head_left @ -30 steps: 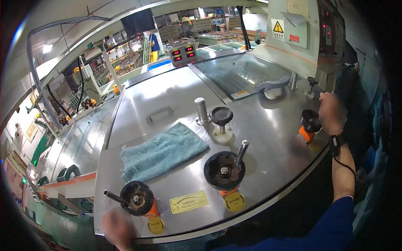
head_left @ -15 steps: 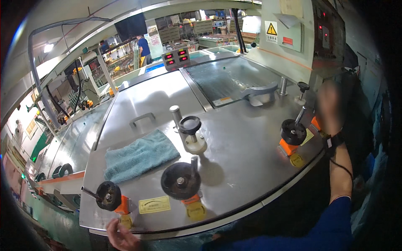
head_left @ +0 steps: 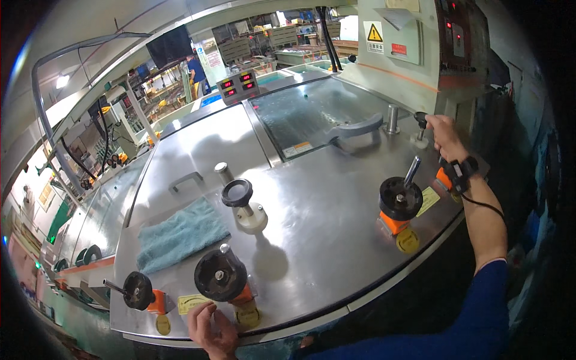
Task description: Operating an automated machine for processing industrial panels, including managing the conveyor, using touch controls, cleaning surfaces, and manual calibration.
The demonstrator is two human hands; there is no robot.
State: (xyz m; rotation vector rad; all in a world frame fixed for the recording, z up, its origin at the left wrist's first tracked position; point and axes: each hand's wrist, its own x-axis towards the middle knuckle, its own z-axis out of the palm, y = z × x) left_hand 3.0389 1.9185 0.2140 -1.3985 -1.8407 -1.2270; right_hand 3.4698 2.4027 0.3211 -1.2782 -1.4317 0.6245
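Note:
My right hand point(head_left: 446, 135) reaches to the far right of a steel machine top. Its curled fingers are at a small black knob point(head_left: 421, 117) on a short post, seemingly gripping it. At the front edge is my left hand point(head_left: 213, 331), loosely bent, thumb apart from the fingers, holding nothing I can see. It is just below a black handwheel point(head_left: 219, 275) with an orange base; a smaller black handwheel point(head_left: 138, 291) is to its left. Another black handwheel point(head_left: 400, 198) stands between my hands, toward the right.
A teal cloth point(head_left: 182, 235) lies on the steel top point(head_left: 318, 234). Behind it stand a round black knob on a white base point(head_left: 251, 219) and a metal post point(head_left: 224, 172). A grey curved handle point(head_left: 357, 128) crosses the glass panel's edge point(head_left: 312, 111). A person point(head_left: 196, 73) stands far back.
My right hand has gone from a blur beside the small black knob to being at it. My left hand has shifted right, to below the larger handwheel. The view has shifted slightly.

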